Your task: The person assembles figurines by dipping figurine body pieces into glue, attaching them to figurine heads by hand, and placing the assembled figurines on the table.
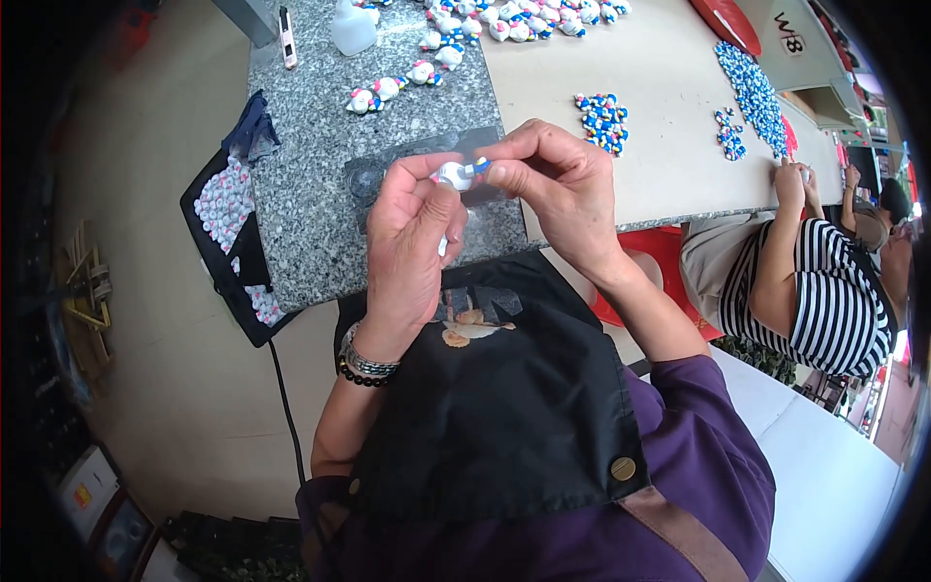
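Note:
Above the grey granite tabletop, my two hands meet over a small figurine. My left hand is closed, pinching its round white head between thumb and fingers. My right hand is closed too, with thumb and forefinger on its small blue body. The head and body touch or nearly touch; the fingers partly hide the join. A small white tip shows below my left fingers; I cannot make out what it belongs to. Beneath my hands lies a dark, shiny sheet.
Finished-looking figurines stand in a row beyond my hands. Blue bodies are clustered on the beige tabletop. A black bag of white heads hangs at left. A white bottle and cutter lie farther back. Another person works at right.

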Tool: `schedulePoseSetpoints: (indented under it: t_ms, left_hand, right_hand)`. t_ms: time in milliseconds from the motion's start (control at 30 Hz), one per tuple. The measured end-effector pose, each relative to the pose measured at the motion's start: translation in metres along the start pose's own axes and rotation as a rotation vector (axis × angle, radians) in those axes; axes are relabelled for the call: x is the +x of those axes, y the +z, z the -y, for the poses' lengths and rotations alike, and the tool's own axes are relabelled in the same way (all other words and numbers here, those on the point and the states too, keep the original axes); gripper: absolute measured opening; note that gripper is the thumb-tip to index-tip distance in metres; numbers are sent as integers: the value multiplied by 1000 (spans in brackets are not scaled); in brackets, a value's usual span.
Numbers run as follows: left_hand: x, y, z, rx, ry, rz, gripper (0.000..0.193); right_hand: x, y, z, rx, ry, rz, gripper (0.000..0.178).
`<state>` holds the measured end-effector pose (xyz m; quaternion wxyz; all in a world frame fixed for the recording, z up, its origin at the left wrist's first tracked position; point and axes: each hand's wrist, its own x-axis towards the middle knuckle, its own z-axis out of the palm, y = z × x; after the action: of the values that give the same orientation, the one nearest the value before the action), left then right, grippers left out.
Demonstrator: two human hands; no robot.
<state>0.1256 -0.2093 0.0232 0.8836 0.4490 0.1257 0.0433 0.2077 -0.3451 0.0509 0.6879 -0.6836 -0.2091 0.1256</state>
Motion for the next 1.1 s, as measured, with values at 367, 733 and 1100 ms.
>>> schedulePoseSetpoints:
  t_ms: [367, 733, 1100]
  left_hand:
    - [-3, -4, -4, 547, 221, 30, 19]
    - [24, -28, -38, 553, 202, -112, 24]
    - [78, -90, -54, 1383, 281, -408, 26]
  right_hand:
    - [-5, -2, -7, -289, -197, 53, 8]
    - [43, -63, -5, -862, -207, -36, 35]
    - [65, -92, -35, -1444, -206, 18, 9]
